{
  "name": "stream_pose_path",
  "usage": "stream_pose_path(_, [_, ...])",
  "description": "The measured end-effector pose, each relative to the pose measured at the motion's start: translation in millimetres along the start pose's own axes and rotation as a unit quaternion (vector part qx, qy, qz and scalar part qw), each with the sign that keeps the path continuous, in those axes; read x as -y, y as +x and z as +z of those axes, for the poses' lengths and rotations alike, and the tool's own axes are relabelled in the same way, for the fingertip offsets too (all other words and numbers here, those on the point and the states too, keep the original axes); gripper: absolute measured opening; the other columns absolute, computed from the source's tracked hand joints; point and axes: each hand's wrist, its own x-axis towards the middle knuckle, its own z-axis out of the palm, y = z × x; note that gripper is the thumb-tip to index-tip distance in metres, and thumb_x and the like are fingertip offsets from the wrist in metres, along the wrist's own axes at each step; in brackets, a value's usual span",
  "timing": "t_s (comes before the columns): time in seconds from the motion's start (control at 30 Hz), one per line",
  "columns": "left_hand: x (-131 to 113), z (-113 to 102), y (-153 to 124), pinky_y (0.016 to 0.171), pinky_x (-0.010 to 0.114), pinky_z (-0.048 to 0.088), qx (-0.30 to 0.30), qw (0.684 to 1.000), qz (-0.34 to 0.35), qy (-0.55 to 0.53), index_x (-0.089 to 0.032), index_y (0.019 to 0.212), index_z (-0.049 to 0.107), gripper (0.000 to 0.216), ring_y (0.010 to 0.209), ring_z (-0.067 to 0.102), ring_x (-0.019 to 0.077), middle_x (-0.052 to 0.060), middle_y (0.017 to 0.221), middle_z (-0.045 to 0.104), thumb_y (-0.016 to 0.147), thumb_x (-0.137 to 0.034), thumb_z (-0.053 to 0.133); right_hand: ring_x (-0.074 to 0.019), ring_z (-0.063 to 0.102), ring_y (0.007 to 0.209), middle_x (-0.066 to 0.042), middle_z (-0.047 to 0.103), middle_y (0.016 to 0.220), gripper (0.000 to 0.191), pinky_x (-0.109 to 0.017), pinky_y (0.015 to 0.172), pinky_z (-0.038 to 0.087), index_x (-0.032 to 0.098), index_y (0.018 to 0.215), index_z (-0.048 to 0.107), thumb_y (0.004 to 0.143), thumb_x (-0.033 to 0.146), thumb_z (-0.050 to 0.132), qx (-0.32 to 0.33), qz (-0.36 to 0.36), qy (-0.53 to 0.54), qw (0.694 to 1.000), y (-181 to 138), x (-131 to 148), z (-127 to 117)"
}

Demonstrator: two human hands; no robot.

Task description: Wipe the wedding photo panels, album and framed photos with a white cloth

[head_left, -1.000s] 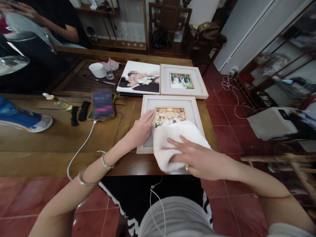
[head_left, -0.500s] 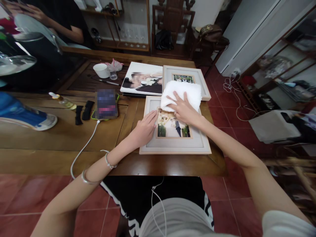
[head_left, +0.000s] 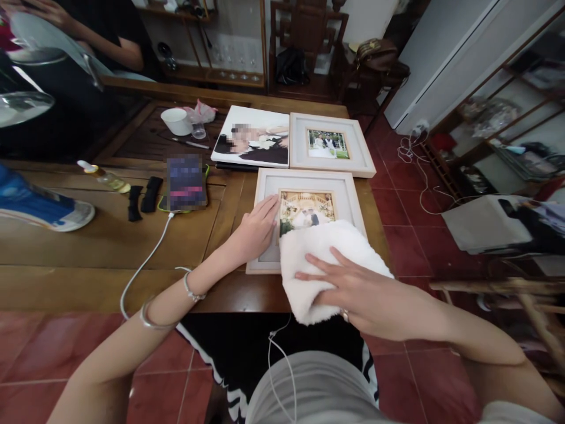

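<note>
Towel on frame — photo inside

We see a fluffy white cloth on a pale cream frame at centre, a brown wooden table, dark red floor tiles at right, a blue, white-soled shoe at left, and black-and-white striped fabric at the bottom.

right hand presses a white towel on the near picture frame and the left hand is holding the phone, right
Not quite: the left hand lies flat on the picture frame, not the phone; the head view shows it.
</note>
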Motion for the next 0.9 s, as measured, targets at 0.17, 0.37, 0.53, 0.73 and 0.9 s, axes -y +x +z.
stream_pose_path(0.17, [0, 0, 0, 0.117, 0.057, 0.034, 0.005, 1.0, -0.006, -0.001, -0.004, 0.152, 0.033, 0.054, 0.149, 0.03, 0.0319, 0.023, 0.158, 0.036, 0.099, -0.016, 0.028, -0.0288, 0.018, 0.153, -0.014, 0.041, 0.158, 0.059, -0.067, 0.12, 0.019, 0.017, 0.13, 0.061, 0.077, -0.003, 0.044, -0.103, 0.083, -0.034, 0.991, 26, -42, 19])
stream_pose_path(0.37, [-2, 2, 0, 0.118, 0.058, 0.033, -0.002, 1.0, -0.005, -0.014, -0.003, 0.152, 0.032, 0.053, 0.151, 0.026, 0.0319, 0.024, 0.158, 0.035, 0.102, -0.019, 0.027, -0.0404, 0.019, 0.152, -0.018, 0.034, 0.161, 0.063, -0.078, 0.113, 0.018, 0.013, 0.141, 0.053, 0.081, -0.003, 0.04, -0.245, 0.207, -0.146, 0.936, 69, -114, 5])
stream_pose_path(0.53, [2, 4, 1, 0.121, 0.052, 0.03, -0.074, 0.995, 0.003, -0.068, -0.01, 0.155, 0.028, 0.053, 0.151, 0.027, 0.0279, 0.021, 0.161, 0.03, 0.107, -0.03, 0.025, -0.0454, 0.011, 0.152, -0.013, 0.029, 0.163, 0.063, -0.083, 0.11, 0.013, 0.016, 0.14, 0.055, 0.081, -0.001, 0.043, -0.208, 0.191, -0.158, 0.946, 105, -107, -12])
stream_pose_path(0.73, [12, 6, 4, 0.123, 0.048, 0.029, -0.184, 0.979, -0.035, -0.081, -0.014, 0.154, 0.033, 0.053, 0.148, 0.035, 0.0243, 0.018, 0.159, 0.036, 0.108, -0.038, 0.02, -0.0472, 0.015, 0.15, -0.011, 0.023, 0.166, 0.054, -0.079, 0.11, 0.024, 0.016, 0.131, 0.062, 0.083, -0.001, 0.045, -0.101, 0.116, -0.151, 0.977, 110, -48, -1])
stream_pose_path(0.9, [9, 6, 3, 0.122, 0.049, 0.032, -0.139, 0.986, -0.034, -0.082, -0.013, 0.151, 0.038, 0.05, 0.147, 0.036, 0.0267, 0.017, 0.158, 0.038, 0.106, -0.034, 0.031, -0.0439, 0.021, 0.15, -0.012, 0.034, 0.162, 0.05, -0.074, 0.111, 0.03, 0.018, 0.126, 0.066, 0.083, 0.0, 0.049, -0.072, 0.039, -0.139, 0.987, 76, -22, 12])
